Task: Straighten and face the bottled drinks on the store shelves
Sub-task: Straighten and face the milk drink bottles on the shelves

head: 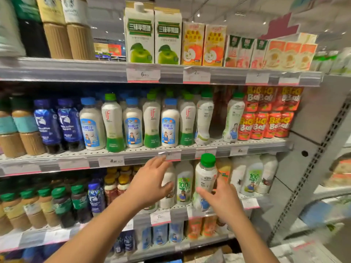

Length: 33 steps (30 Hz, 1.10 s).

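Two bare forearms reach in from the bottom edge toward the third shelf point(252, 203) down. The right hand point(224, 202) curls its fingers and thumb round the lower half of a green-capped bottle point(206, 177), a white bottle with a pale label and a small blue figure near its base; it is held upright just in front of the shelf edge, its cap level with the price strip of the shelf above. The left hand point(150, 184) is spread, fingers relaxed and laid against the side of a white bottle point(169, 188) standing at the front of that same shelf. Between the two hands stands a white bottle marked 100 point(183, 184) in green, facing forward; another like it point(253, 177) stands further right, with more white bottles beside it.

To the left on this shelf are green-capped coffee bottles point(57, 204) and one blue-labelled bottle point(96, 198).

On the middle shelf point(114, 153), white bottles alternate: blue-capped bottles point(170, 124) with blue labels and green-capped "if" bottles point(113, 122) with green bases. Right of them two green-capped white bottles point(234, 118) stand with a gap between them, then stacked red "Big Ball" cans point(266, 112). Dark blue coffee bottles point(69, 124) stand at the left.

The top shelf point(76, 70) carries green-apple cartons point(153, 35), yellow cartons point(204, 44) and blurred orange ones
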Motion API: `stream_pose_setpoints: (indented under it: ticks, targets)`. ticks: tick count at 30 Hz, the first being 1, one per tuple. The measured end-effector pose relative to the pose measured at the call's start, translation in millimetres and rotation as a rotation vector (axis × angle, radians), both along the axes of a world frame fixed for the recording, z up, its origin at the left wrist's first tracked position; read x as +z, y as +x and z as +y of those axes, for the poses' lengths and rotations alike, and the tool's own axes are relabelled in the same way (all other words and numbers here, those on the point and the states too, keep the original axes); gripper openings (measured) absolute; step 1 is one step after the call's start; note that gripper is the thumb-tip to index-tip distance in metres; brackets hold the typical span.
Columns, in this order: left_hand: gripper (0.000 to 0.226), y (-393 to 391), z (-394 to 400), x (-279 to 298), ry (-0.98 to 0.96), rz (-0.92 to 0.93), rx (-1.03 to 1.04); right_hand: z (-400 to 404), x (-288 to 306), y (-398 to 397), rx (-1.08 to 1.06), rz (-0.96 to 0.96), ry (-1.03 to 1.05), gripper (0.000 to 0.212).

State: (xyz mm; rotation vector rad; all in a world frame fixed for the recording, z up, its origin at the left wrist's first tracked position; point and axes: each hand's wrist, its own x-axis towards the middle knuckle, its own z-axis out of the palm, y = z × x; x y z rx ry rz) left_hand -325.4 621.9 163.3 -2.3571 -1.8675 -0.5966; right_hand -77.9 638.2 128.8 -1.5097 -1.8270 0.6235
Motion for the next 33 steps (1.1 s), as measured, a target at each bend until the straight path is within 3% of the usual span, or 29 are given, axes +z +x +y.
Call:
stream_pose_setpoints:
  ticks: [10,14,20,33]
  targets:
    - [0.081,33,37,-7,-0.041,0.18,0.292,56,50,68,-0.094,0.113,0.161,0.048]
    - [0.071,32,36,0,0.001,0.209,0.297,79,72,70,-0.102,0.146,0.236,0.053]
    - [0.055,21,34,23,0.01,0.087,0.262,113,106,56,-0.155,0.154,0.385,0.054]
    - [0.041,24,30,36,0.028,0.048,0.279,156,130,21,-0.201,0.024,0.34,0.063]
